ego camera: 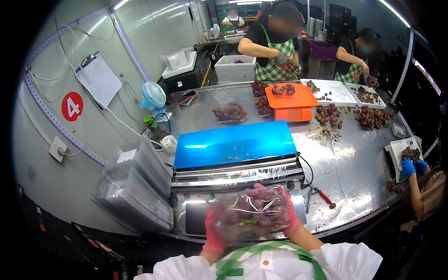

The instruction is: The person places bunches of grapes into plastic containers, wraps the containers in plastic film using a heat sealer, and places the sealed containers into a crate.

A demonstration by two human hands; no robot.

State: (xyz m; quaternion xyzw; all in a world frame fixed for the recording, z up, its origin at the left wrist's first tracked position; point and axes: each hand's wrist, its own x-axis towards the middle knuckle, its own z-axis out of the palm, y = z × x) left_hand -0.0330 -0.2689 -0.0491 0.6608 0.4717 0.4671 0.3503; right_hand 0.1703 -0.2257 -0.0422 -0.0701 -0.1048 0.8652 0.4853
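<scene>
Both my hands wear pinkish-red gloves and hold a clear plastic tray of red grapes [250,211] covered in film, above the front of the wrapping machine. My left hand [214,229] grips its left end; my right hand [291,215] holds its right end. Just beyond lies the film wrapping machine [238,175] with metal rollers and a blue sheet [234,142] over its back. Stacked clear plastic trays [136,192] stand to its left. Red-handled pruning shears [325,197] lie to the right of the machine.
An orange scale [292,101] holds grapes. Another grape tray [230,112] sits behind the blue sheet. Grape bunches [374,116] and white trays [329,92] line the far side. Co-workers handle grapes behind the table, and one in blue gloves [408,167] at the right. A small fan [154,94] stands left.
</scene>
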